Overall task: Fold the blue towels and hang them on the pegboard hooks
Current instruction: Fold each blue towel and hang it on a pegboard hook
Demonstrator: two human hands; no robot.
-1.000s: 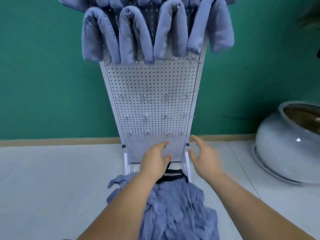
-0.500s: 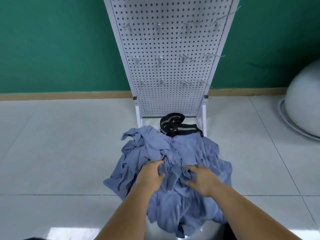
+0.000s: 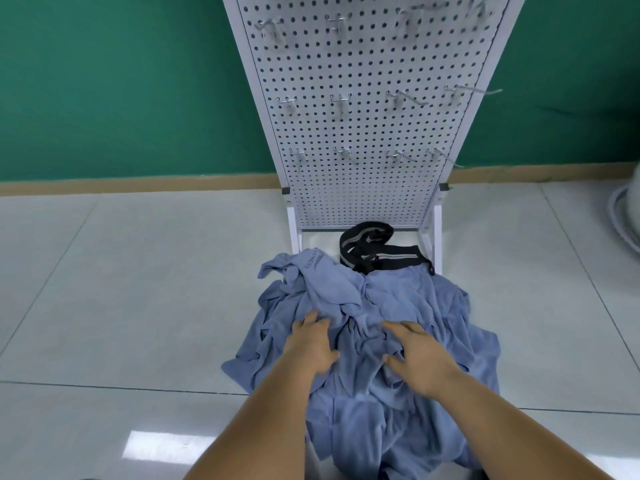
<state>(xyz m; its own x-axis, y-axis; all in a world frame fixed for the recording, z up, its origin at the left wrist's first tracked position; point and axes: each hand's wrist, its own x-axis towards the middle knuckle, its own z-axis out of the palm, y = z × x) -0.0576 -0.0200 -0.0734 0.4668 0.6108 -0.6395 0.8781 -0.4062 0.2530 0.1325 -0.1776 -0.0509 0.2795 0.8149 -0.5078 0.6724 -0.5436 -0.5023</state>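
Observation:
A crumpled pile of blue towels (image 3: 408,306) lies on the pale tiled floor in front of the white pegboard (image 3: 363,188). Rows of bare metal hooks (image 3: 341,100) stick out of the board. My left hand (image 3: 311,344) rests on the left part of the pile with its fingers stretched forward over the cloth. On the right part, my right hand (image 3: 419,358) lies with spread fingers and the thumb against a raised fold. The hung towels higher on the board are out of frame.
A black strap with grey stripes (image 3: 374,251) lies between the pile and the pegboard's white legs (image 3: 294,226). The rim of a large white pot (image 3: 627,216) shows at the right edge. A green wall with a tan baseboard stands behind.
The view dropped from the hung towels to the floor pile. Both hands came down from in front of the pegboard onto the towels and now sit a little further forward on the cloth.

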